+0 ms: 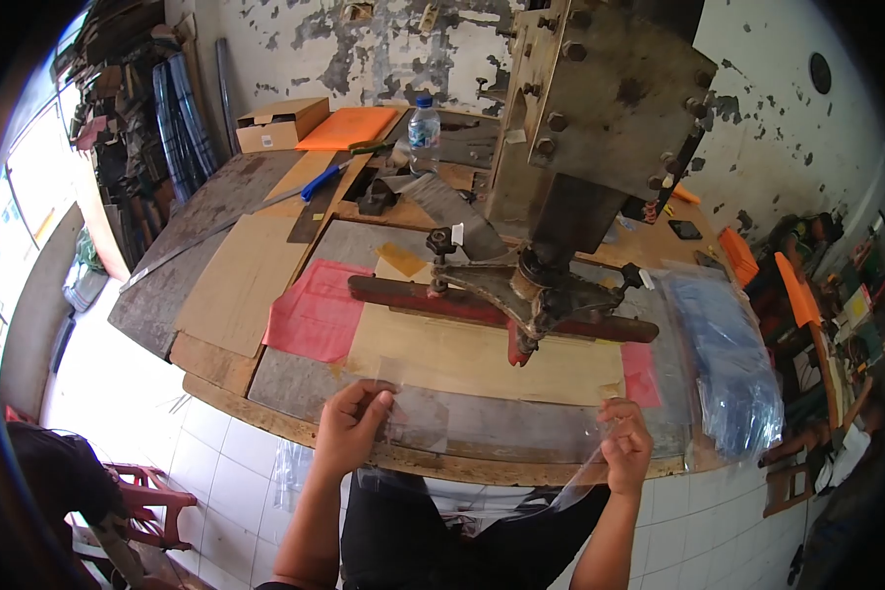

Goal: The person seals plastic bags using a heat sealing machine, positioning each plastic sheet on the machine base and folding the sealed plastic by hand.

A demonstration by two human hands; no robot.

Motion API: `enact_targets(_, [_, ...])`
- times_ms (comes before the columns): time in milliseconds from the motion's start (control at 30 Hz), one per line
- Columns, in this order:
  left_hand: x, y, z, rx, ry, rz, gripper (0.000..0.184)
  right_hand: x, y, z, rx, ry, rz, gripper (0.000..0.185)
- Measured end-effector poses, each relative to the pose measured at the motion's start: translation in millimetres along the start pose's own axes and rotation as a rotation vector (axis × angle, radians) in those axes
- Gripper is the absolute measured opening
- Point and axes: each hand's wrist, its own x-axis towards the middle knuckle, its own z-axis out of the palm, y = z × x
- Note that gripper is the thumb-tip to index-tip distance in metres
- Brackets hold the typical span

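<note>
A clear plastic sheet (501, 433) stretches between my two hands at the table's front edge, its lower part sagging over my lap. My left hand (356, 418) pinches its left end, thumb against fingers. At the other end, my right hand (625, 447) is closed on the right edge. Just beyond the sheet lies a tan board (442, 359) with pink sheeting (315, 310) under its left end. Over the board hangs the press head, with a long red-and-dark bar (472, 305) across it.
A heavy metal press column (610, 98) rises behind the board. Clear plastic pieces (723, 364) are piled at right. A water bottle (424, 138), a blue-handled tool (322, 183), an orange stack (346, 128) and a cardboard box (283, 125) stand behind. Another person (59, 482) is at lower left.
</note>
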Motion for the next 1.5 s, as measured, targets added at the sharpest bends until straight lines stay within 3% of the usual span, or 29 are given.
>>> enact_targets(33, [-0.3,-0.9,-0.1,0.09,0.001,-0.004,0.024,-4.9,2.6,-3.2,-0.003,0.002,-0.003,0.03])
enact_targets(67, [-1.2,0.0,1.8,0.088,-0.001,0.001,0.024,-10.7,5.1,-6.5,0.209,0.047,0.022,0.028])
enact_targets(100, [-2.4,3.4,5.9,0.118,-0.016,0.095,0.026,-14.0,2.9,-8.4,0.419,0.091,0.047,0.027])
enact_targets(133, [-4.0,9.5,8.5,0.146,-0.03,0.189,0.031,-18.1,-3.3,-12.0,0.415,0.091,0.042,0.027])
enact_targets(167, [-8.6,20.0,5.9,0.239,-0.046,0.19,0.042,-23.5,-13.3,-17.8,0.5,0.26,0.126,0.028])
enact_targets(200, [-9.8,21.9,7.0,0.234,-0.051,0.191,0.042,-27.8,-26.9,-24.0,0.581,0.432,0.213,0.031])
enact_targets(267, [-12.6,22.6,14.0,0.356,0.074,0.642,0.041,-34.7,-57.8,-44.5,0.594,0.444,0.25,0.032])
enact_targets(367, [-43.7,14.4,35.3,0.307,0.153,0.763,0.038,-43.1,-101.2,-65.4,0.539,0.65,0.188,0.032])
enact_targets(433, [-74.5,5.6,55.5,0.14,-0.037,0.684,0.028,-53.3,-125.1,-82.1,0.567,0.665,0.063,0.03])
enact_targets(500, [-91.5,14.8,76.0,0.153,-0.454,0.694,0.023,-56.2,-151.9,-91.8,0.542,0.629,-0.004,0.03])
enact_targets(567, [-115.2,19.4,100.9,0.181,-0.705,0.609,0.023,-55.2,-174.4,-93.5,0.53,0.59,-0.059,0.031])
enact_targets(667, [-140.3,12.3,136.6,0.322,-0.796,0.607,0.051,-57.2,-192.8,-91.8,0.535,0.62,-0.159,0.033])
enact_targets(700, [-146.5,8.5,144.2,0.313,-0.808,0.605,0.051,-60.1,-193.6,-90.4,0.452,0.71,-0.176,0.035])
enact_targets(767, [-152.9,3.1,155.1,0.458,-0.663,0.695,0.07,-62.9,-198.0,-86.1,0.36,0.8,-0.2,0.037])
enact_targets(800, [-153.8,6.3,156.4,0.451,-0.666,0.699,0.07,-60.5,-200.1,-78.3,0.312,0.88,-0.211,0.037])
enact_targets(867, [-150.8,15.4,158.3,0.416,-0.688,0.526,0.083,-60.3,-201.1,-68.5,0.261,0.962,-0.226,0.037])
enact_targets(900, [-147.8,17.2,161.4,0.355,-0.562,0.584,0.085,-61.8,-198.5,-65.6,0.212,0.967,-0.281,0.038])
enact_targets(1000, [-134.2,17.8,165.5,0.304,-0.623,0.588,0.085,-63.5,-200.8,-57.2,0.229,0.963,-0.313,0.04])
enact_targets(1067, [-132.1,8.6,169.9,0.188,-0.704,0.518,0.081,-56.1,-204.7,-48.2,0.296,0.951,-0.296,0.041])
enact_targets(1133, [-131.4,0.6,173.5,-0.12,-0.785,0.253,0.07,-43.8,-207.6,-35.8,-0.034,1.087,-0.305,0.05])
enact_targets(1167, [-131.8,-4.7,177.4,-0.288,-0.748,0.234,0.056,-40.2,-207.0,-31.1,-0.034,1.086,-0.306,0.05])
enact_targets(1200, [-130.1,-5.9,176.9,-0.288,-0.746,0.235,0.056,-36.9,-205.9,-26.8,-0.149,1.001,-0.413,0.053])
enact_targets(1267, [-125.7,-8.9,169.5,-0.54,-0.831,-0.034,0.045,-39.4,-203.7,-31.4,-0.26,0.912,-0.513,0.056])
enact_targets(1333, [-119.6,-13.2,161.9,-0.618,-0.831,-0.052,0.038,-48.5,-203.4,-46.4,-0.857,0.505,-0.631,0.06])
enact_targets(1400, [-111.4,-15.7,148.2,-0.993,-0.861,-0.315,0.033,-58.6,-201.2,-49.7,-0.924,0.564,-0.641,0.051])
enact_targets(1433, [-107.4,-14.1,141.7,-1.051,-0.811,-0.311,0.031,-61.6,-206.1,-54.2,-0.926,0.486,-0.665,0.044])
enact_targets(1500, [-102.9,-10.9,122.9,-1.242,-0.814,-0.397,0.052,-59.7,-212.1,-48.1,-0.974,0.554,-0.657,0.028])
